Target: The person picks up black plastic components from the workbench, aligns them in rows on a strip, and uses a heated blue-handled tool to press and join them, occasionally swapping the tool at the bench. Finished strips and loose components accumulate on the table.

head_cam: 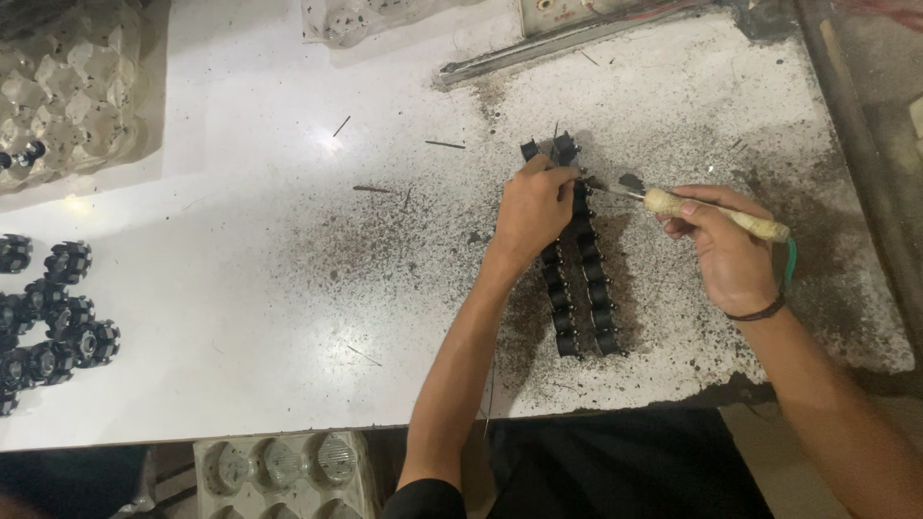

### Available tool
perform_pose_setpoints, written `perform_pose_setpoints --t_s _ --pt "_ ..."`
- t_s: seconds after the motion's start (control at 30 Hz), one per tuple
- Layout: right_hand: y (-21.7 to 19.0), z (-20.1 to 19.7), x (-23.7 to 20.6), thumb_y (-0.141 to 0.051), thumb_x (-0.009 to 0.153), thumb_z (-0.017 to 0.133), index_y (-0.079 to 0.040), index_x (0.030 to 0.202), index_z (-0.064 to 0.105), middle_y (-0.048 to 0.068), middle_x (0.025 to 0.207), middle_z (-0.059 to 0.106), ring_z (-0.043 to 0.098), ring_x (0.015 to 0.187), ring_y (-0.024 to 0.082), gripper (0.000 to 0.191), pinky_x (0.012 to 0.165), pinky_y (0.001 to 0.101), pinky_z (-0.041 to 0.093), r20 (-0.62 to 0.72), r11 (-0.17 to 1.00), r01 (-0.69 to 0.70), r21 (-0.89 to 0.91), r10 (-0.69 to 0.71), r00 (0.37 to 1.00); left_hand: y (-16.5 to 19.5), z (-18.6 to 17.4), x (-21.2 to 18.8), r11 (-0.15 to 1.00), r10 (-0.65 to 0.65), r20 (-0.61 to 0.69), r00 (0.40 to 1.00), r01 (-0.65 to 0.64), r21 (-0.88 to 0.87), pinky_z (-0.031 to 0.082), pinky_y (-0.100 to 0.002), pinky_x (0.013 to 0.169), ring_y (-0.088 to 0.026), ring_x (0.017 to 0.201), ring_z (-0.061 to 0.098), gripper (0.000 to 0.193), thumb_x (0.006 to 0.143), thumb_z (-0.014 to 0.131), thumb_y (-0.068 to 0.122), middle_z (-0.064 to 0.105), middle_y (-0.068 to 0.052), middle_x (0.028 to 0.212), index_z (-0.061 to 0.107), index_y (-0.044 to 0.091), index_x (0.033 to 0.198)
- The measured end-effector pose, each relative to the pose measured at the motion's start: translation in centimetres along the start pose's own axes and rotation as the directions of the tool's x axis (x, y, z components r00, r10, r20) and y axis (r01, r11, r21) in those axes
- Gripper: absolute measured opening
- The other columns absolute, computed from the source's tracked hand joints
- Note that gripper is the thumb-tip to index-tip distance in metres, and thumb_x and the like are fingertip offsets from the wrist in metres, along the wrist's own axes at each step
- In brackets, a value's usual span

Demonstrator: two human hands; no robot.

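Left hand [532,210]: fingers pressed onto the double row of black plastic parts [580,288].
Right hand [728,252]: fingers wrapped around the wooden-handled metal tool [713,214].
Risk: the tip could slip toward the left fingers, being so close.

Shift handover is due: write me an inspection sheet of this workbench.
Surface: white table, dusted with dark filings around the work, edge chipped at the front right.
Job's things: two rows of small black parts lying side by side; wooden-handled tool with its tip at their far end.
Clutter: group of black round parts at the left; thin dark slivers scattered.
Grips: left hand presses on the rows; right hand holds the tool.
Cables: green cord at the tool's handle end.
Surroundings: moulded trays far left and at the near edge; metal rail at the back.
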State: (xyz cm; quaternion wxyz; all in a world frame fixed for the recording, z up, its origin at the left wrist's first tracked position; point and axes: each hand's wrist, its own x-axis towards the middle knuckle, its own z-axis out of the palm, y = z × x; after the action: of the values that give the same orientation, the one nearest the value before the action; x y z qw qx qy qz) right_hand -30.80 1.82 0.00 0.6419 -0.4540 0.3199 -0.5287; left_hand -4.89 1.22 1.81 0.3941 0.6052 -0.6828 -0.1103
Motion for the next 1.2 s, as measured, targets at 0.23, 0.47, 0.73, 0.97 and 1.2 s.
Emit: perform_pose_setpoints --t_s 0.23,0.47,0.73,0.97,1.2 --pt "-0.3 0.4 -0.1 0.001 0.105 0.056 0.006 0.121 0.067 0.021 0.117 0.072 0.071 0.101 0.023 0.02 0.085 0.0344 0.059 -0.013 0.999 0.0 -0.044 0.0 1.0 0.3 0.2 0.2 0.999 -0.03 0.042 0.999 0.028 0.043 0.06 -0.043 0.069 -0.033 0.073 0.072 0.014 0.088 0.07 0.008 0.068 -0.014 0.092 0.079 0.007 0.098" --pt "-0.3 0.5 0.0 0.0 0.105 0.056 0.006 0.121 0.067 0.021 0.114 0.072 0.071 0.098 0.023 0.02 0.084 0.0337 0.058 -0.018 0.998 -0.014 -0.053 0.013 1.0 1.1 0.2 0.1 0.981 0.014 0.059 0.998 -0.025 0.19 0.059 -0.049 0.066 -0.04 0.072 0.07 0.011 0.088 0.066 0.007 0.066 -0.016 0.095 0.077 0.006 0.09" --pt "-0.4 0.4 -0.1 0.001 0.106 0.057 0.006 0.117 0.068 0.022 0.114 0.072 0.072 0.095 0.025 0.016 0.081 0.0352 0.059 -0.064 0.999 0.036 -0.038 -0.039 0.997 1.0 0.6 0.0 0.988 0.015 0.023 1.0 -0.018 0.155 0.058 -0.049 0.067 -0.039 0.074 0.07 0.01 0.088 0.067 0.008 0.066 -0.015 0.095 0.076 0.006 0.089" --pt "-0.3 0.5 -0.2 0.001 0.105 0.056 0.006 0.12 0.068 0.022 0.116 0.072 0.072 0.098 0.024 0.019 0.084 0.0344 0.059 -0.014 0.997 0.059 -0.058 -0.06 0.998 0.4 0.3 -0.3 0.999 0.027 -0.031 0.999 -0.026 0.031 0.059 -0.045 0.07 -0.036 0.076 0.07 0.011 0.084 0.07 0.006 0.068 -0.013 0.091 0.079 0.006 0.091" --pt "0.1 0.0 -0.2 0.001 0.106 0.057 0.006 0.121 0.068 0.02 0.117 0.072 0.072 0.099 0.023 0.019 0.085 0.0343 0.059 0.006 0.996 0.074 -0.043 -0.074 0.997 0.1 0.2 -0.3 1.0 -0.014 -0.024 1.0 0.015 0.026 0.059 -0.043 0.07 -0.032 0.076 0.072 0.012 0.086 0.072 0.009 0.071 -0.01 0.093 0.079 0.01 0.095"
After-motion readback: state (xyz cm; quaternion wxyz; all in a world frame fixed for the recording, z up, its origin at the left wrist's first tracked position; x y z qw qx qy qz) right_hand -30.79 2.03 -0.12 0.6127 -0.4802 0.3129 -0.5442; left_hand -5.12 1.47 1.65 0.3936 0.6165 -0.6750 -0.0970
